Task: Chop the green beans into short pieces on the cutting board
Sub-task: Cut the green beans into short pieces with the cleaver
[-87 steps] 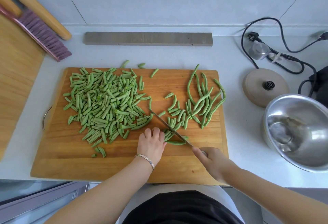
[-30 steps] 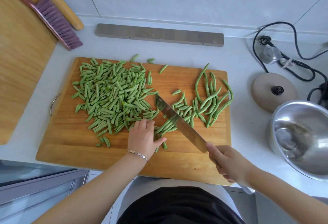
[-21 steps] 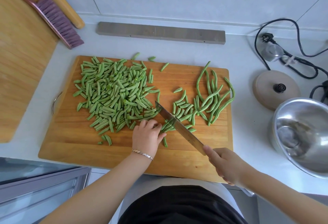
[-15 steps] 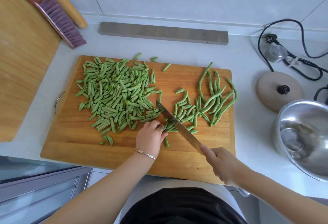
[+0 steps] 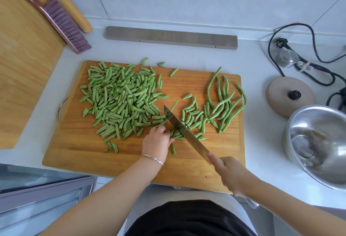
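Left hand (image 5: 156,140) sits curled on the cutting board (image 5: 74,147), fingertips pinning a small bundle of beans (image 5: 176,134) right at the knife (image 5: 184,133) blade. Right hand (image 5: 231,175) grips the knife handle, index finger laid along the spine; I see the blade angled, tip toward the board's middle. Cut pieces (image 5: 121,101) form a dense heap on the board's left half (short, bright green, a few strays past the far edge). Whole beans (image 5: 224,103), long and curved, lie on the right side.
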A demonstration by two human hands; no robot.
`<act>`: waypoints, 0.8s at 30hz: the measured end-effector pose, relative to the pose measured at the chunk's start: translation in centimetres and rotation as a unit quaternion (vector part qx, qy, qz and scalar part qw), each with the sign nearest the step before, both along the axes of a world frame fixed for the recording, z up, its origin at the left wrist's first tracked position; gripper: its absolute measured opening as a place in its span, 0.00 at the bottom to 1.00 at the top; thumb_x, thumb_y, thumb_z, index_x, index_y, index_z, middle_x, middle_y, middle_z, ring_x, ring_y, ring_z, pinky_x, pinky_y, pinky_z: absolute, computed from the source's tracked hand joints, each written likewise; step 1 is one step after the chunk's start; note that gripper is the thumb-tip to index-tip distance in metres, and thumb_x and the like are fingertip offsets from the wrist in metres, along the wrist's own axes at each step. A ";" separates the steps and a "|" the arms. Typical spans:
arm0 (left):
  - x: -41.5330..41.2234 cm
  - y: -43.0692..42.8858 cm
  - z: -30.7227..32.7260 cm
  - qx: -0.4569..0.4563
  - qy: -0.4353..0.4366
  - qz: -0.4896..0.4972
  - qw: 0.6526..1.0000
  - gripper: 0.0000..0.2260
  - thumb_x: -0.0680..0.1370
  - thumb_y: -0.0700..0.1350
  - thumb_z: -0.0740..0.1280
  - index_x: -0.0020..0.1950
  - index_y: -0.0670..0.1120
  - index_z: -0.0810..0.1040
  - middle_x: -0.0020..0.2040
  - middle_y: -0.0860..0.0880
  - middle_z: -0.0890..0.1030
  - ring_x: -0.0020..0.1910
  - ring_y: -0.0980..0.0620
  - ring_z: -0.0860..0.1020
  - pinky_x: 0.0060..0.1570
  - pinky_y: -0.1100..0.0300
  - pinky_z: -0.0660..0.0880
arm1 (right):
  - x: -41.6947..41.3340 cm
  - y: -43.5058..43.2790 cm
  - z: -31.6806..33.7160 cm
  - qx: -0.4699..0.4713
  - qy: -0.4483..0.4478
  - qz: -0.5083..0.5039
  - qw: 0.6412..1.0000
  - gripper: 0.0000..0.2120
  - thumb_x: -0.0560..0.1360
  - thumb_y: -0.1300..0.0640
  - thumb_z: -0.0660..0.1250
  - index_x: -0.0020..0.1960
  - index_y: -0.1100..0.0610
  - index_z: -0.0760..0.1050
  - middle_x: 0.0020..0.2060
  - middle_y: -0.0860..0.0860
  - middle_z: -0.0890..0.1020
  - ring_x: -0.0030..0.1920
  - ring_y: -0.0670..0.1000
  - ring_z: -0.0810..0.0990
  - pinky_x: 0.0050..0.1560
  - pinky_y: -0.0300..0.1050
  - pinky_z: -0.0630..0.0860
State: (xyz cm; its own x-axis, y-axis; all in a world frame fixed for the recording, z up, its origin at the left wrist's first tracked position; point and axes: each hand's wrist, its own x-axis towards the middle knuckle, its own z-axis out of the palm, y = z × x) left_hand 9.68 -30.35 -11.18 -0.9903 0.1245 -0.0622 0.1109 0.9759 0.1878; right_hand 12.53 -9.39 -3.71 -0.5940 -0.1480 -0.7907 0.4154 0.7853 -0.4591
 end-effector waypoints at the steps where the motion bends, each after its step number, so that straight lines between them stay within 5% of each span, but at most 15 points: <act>1: 0.0 0.1 0.0 -0.002 -0.006 0.001 1.000 0.16 0.50 0.48 0.83 0.27 0.43 0.80 0.30 0.49 0.78 0.26 0.50 0.76 0.19 0.68 0.57 | 0.1 0.0 0.0 0.004 0.002 0.003 1.000 0.29 0.72 0.31 0.46 0.38 0.57 0.63 0.29 0.51 0.67 0.29 0.48 0.63 0.35 0.42 0.64; 4: 0.0 0.1 0.1 -0.013 -0.024 0.007 1.000 0.13 0.59 0.47 0.81 0.31 0.40 0.81 0.36 0.46 0.80 0.32 0.47 0.77 0.23 0.66 0.60 | 0.1 -0.5 -0.2 0.020 0.031 0.028 0.999 0.28 0.73 0.32 0.46 0.34 0.56 0.61 0.27 0.48 0.67 0.29 0.47 0.64 0.34 0.39 0.64; 8: 0.1 0.1 -0.3 0.002 -0.031 0.026 0.999 0.15 0.77 0.48 0.65 0.52 0.37 0.81 0.55 0.44 0.78 0.52 0.43 0.74 0.34 0.59 0.65 | -0.1 -1.0 -0.4 0.021 0.036 0.022 0.999 0.26 0.77 0.36 0.47 0.32 0.55 0.63 0.26 0.47 0.68 0.28 0.46 0.66 0.33 0.37 0.64; 12: 0.0 0.2 0.1 0.006 -0.038 0.035 0.999 0.14 0.76 0.49 0.67 0.51 0.39 0.81 0.52 0.46 0.78 0.50 0.46 0.75 0.32 0.60 0.64 | 0.3 -0.7 -0.6 0.019 0.022 0.001 1.000 0.26 0.77 0.35 0.47 0.34 0.56 0.63 0.26 0.47 0.69 0.28 0.46 0.66 0.33 0.38 0.65; 15: 0.0 0.0 0.1 0.018 -0.029 0.017 0.999 0.12 0.60 0.46 0.80 0.35 0.41 0.83 0.35 0.49 0.79 0.32 0.48 0.77 0.21 0.65 0.61 | -0.3 -1.3 -1.1 -0.007 0.016 -0.028 0.999 0.26 0.76 0.35 0.48 0.36 0.57 0.65 0.25 0.48 0.67 0.22 0.42 0.66 0.30 0.38 0.64; 17: 0.1 -0.2 0.0 0.036 -0.011 0.010 0.999 0.13 0.56 0.45 0.82 0.34 0.42 0.83 0.33 0.49 0.78 0.28 0.49 0.76 0.18 0.65 0.63 | -0.7 -1.7 -1.3 -0.042 0.002 -0.061 0.997 0.27 0.77 0.35 0.49 0.38 0.57 0.68 0.23 0.47 0.66 0.17 0.41 0.63 0.25 0.37 0.63; 24: 0.1 0.1 0.0 0.091 -0.046 0.053 0.993 0.12 0.73 0.45 0.71 0.53 0.39 0.81 0.49 0.46 0.79 0.48 0.45 0.76 0.32 0.58 0.72 | -1.4 -0.3 -0.4 -0.128 -0.063 -0.171 0.975 0.25 0.74 0.35 0.52 0.34 0.56 0.60 0.20 0.47 0.59 0.20 0.47 0.55 0.23 0.35 0.57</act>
State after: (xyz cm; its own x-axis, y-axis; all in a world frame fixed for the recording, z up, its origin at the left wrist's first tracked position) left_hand 9.80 -30.21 -11.13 -0.9896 0.0372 -0.1389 -0.0164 0.9303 0.3664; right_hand 11.15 -9.70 -4.13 -0.5443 -0.1600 -0.8235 0.6985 0.4572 -0.5505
